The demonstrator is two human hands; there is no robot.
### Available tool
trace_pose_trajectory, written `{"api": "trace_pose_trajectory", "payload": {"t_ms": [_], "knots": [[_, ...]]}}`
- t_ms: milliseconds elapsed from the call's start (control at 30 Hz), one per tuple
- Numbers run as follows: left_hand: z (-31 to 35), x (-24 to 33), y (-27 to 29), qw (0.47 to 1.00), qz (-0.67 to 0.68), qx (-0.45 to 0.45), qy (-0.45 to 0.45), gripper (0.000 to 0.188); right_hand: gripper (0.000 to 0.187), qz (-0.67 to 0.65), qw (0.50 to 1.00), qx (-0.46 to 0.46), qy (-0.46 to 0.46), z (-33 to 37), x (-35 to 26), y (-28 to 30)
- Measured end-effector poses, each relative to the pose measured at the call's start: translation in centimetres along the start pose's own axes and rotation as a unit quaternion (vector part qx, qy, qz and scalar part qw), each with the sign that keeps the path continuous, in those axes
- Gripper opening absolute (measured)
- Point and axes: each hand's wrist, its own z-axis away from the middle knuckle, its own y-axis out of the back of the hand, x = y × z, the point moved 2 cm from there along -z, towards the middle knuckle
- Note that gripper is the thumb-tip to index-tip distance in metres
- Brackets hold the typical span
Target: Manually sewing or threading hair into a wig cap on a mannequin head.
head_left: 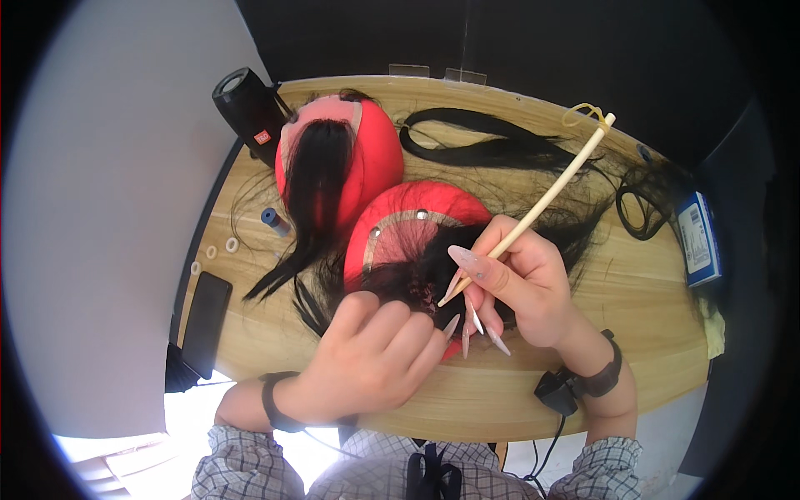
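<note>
My right hand [525, 279] grips a long pale wooden stick [554, 193] like a pen, fingers closed round its lower part. A rubber band is looped near the stick's top. Its lower tip meets black hair [446, 258] on the nearer red head block [360, 250], which carries a pink mesh cap edged in tan and held with pins. My left hand [375, 354] rests at the near side of this block, fingers curled against the hair. Its fingertips are mostly hidden, so what they hold cannot be made out. Any fine hook at the stick's tip is too small to see.
Behind stands another red head block [383, 146] with a black hair strand. Around the wooden table [642, 321] are a black speaker [247, 112], a hair bundle [483, 125], a blue-white box [698, 237], a dark phone-like slab [207, 325], a small blue cylinder [273, 220] and white rings.
</note>
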Motion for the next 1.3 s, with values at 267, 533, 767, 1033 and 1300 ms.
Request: {"api": "trace_pose_trajectory", "payload": {"t_ms": [267, 533, 767, 1033, 1300], "knots": [[0.6, -0.3, 0.3, 0.993, 0.015, 0.059, -0.105, 0.013, 0.017, -0.021, 1.0, 0.001, 0.0, -0.1, 0.4, 0.3], [1.0, 0.8, -0.9, 0.96, 0.179, 0.132, -0.168, 0.02, 0.018, -0.028, 0.999, 0.01, -0.013, -0.2, 0.2, 0.1], [0.7, 1.0, -1.6, 0.907, 0.356, 0.142, -0.176, 0.019, 0.017, -0.018, 1.0, 0.01, -0.01, -0.2, 0.0, 0.1], [0.7, 1.2, -2.2, 0.896, 0.392, 0.151, -0.146, 0.023, 0.011, 0.0, 1.0, 0.019, -0.011, 0.0, 0.2, 0.0], [0.7, 1.3, -2.5, 0.887, 0.419, 0.139, -0.135, 0.02, 0.006, 0.03, 0.999, 0.03, 0.017, 0.1, 0.4, -0.2]]}}
